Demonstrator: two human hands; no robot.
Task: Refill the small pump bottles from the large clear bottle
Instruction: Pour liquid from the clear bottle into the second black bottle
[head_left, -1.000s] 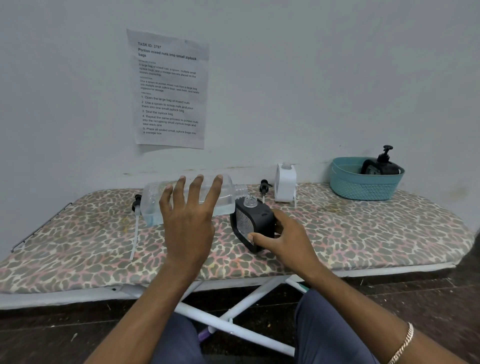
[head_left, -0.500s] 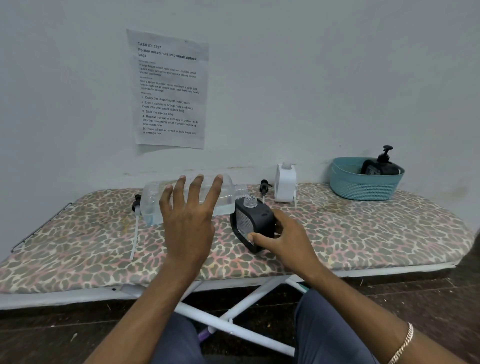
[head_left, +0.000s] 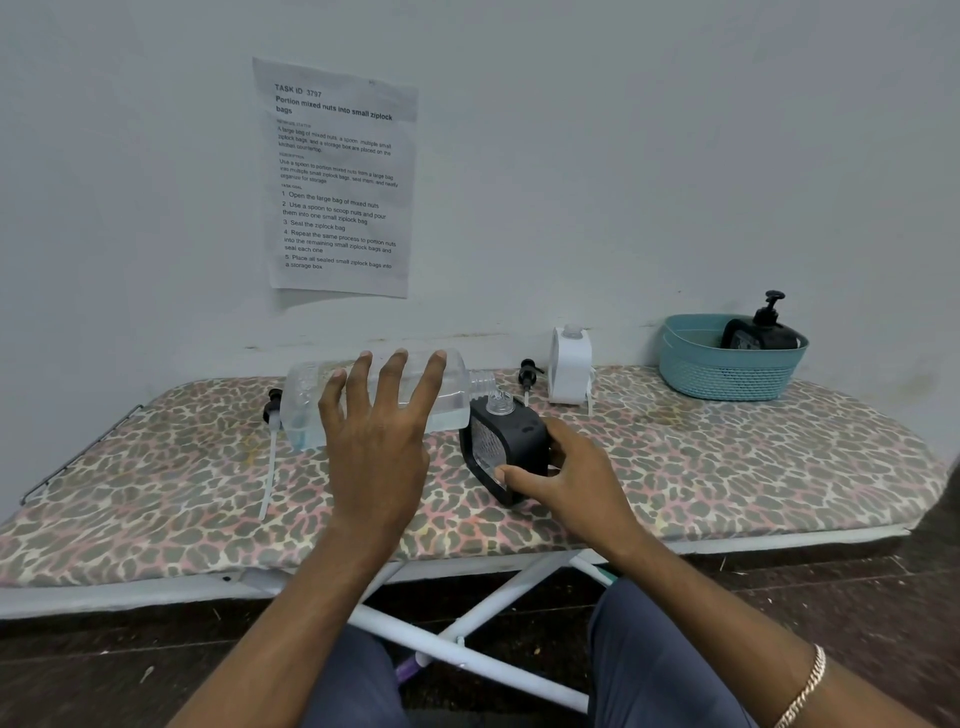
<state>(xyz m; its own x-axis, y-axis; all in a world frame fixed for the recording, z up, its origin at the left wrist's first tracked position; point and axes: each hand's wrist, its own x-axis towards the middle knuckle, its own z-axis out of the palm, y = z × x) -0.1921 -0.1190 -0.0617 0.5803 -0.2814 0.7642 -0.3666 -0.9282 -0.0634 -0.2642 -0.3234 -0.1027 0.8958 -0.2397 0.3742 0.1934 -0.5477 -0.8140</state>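
Observation:
The large clear bottle (head_left: 307, 410) lies nearly level above the ironing board, part full of clear liquid. My left hand (head_left: 379, 436) holds it from the near side, fingers spread over its body. Its open mouth (head_left: 484, 383) points right, just above the clear neck of a small black bottle (head_left: 506, 441) with no pump on it. My right hand (head_left: 566, 478) grips that black bottle, thumb on its front face and fingers behind. A small white bottle (head_left: 570, 366) stands uncapped near the wall.
A leopard-print ironing board (head_left: 727, 457) carries everything. A pump with a long tube (head_left: 271, 421) lies at the left; another black pump head (head_left: 529, 373) sits beside the white bottle. A teal basket (head_left: 727, 371) at the back right holds a black pump bottle (head_left: 761, 332).

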